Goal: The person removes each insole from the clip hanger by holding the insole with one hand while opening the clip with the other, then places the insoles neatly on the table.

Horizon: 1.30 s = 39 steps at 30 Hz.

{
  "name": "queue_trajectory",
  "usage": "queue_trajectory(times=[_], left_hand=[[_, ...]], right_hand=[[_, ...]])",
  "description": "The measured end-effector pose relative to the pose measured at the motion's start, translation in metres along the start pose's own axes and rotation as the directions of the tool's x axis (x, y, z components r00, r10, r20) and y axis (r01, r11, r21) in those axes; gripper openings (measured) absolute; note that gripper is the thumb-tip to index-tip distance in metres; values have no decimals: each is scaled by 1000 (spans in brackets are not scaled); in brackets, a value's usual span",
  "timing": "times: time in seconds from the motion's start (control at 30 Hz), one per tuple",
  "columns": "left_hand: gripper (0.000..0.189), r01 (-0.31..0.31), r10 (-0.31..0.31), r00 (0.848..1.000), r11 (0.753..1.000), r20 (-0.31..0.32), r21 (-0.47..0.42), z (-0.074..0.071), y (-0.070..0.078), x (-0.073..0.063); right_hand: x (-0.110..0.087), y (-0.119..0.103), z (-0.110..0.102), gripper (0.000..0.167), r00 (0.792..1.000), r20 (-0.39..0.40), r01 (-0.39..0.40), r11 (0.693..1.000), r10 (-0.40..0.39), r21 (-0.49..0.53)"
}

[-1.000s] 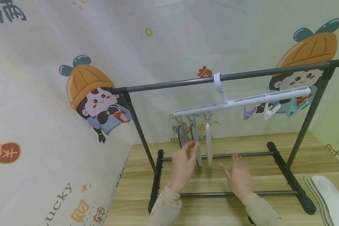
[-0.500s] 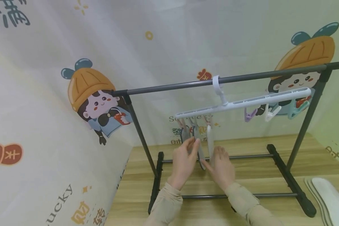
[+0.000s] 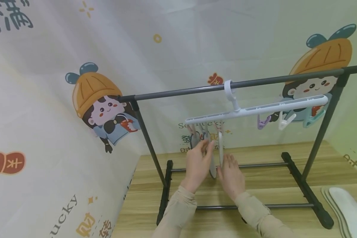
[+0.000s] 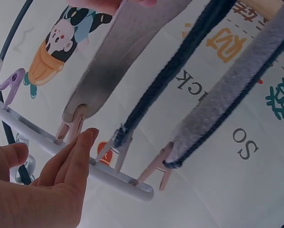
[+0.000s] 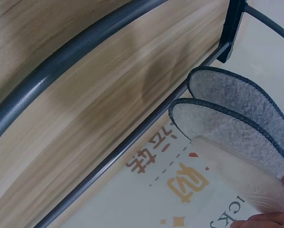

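A white clip hanger [image 3: 223, 115] hangs from the rack's top bar. Pink clips at its left end hold three insoles: two grey ones with dark edging, the outermost [image 4: 222, 90] and its neighbour [image 5: 227, 123], and a pale, plain one [image 4: 118, 57]. My right hand [image 3: 232, 178] pinches the pale insole toward its lower end, thumb on one face and fingers on the other. My left hand [image 3: 196, 167] is raised beside the hanging insoles. In the left wrist view its fingers [image 4: 70, 161] extend up near the pale insole's clip, thumb apart, nothing held.
Purple [image 3: 263, 122], white [image 3: 286, 120] and teal [image 3: 313, 117] clips hang at the hanger's right end. The dark rack's base [image 3: 307, 190] stands on the wooden table. A stack of white insoles [image 3: 346, 206] lies at the right. A printed cloth [image 3: 178, 49] covers the wall behind.
My right hand has come left from beside the insoles and taken hold of the pale one. My left hand has shifted slightly right and up, away from the outer grey insole.
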<state>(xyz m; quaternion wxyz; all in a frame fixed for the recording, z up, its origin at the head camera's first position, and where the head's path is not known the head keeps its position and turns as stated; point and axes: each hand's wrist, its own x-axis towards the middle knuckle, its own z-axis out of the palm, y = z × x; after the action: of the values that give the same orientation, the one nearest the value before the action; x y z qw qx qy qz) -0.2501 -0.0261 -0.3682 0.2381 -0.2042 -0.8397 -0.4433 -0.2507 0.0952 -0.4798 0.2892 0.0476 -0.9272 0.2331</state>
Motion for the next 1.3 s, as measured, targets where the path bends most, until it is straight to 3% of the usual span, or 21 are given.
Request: queue_trajectory(times=[0.13, 0.43, 0.6, 0.67, 0.9, 1.2, 1.3], left_hand=[[44, -6, 6, 1000, 1000, -3, 3, 8, 5, 12], [54, 35, -39, 997, 998, 70, 59, 20, 11, 30], [35, -13, 8, 998, 997, 59, 81, 28, 11, 41], [32, -6, 1, 999, 996, 52, 90, 31, 11, 45], [36, 71, -75, 996, 993, 45, 90, 36, 12, 49], [45, 84, -91, 993, 992, 79, 91, 37, 14, 53], [46, 67, -75, 995, 991, 63, 119, 39, 13, 54]], right_hand=[[-2, 0, -1, 49, 1000, -20, 19, 1000, -19, 5], [-9, 1, -6, 46, 997, -22, 77, 996, -78, -40], [-13, 2, -9, 45, 997, -4, 73, 996, -73, -47], [-15, 2, -10, 45, 998, 5, 70, 996, -69, -55], [-20, 3, -10, 45, 997, 32, 64, 997, -63, -36], [-23, 2, -15, 46, 997, 61, 55, 998, -53, -21], [-24, 2, -15, 45, 998, 46, 52, 998, -51, -25]])
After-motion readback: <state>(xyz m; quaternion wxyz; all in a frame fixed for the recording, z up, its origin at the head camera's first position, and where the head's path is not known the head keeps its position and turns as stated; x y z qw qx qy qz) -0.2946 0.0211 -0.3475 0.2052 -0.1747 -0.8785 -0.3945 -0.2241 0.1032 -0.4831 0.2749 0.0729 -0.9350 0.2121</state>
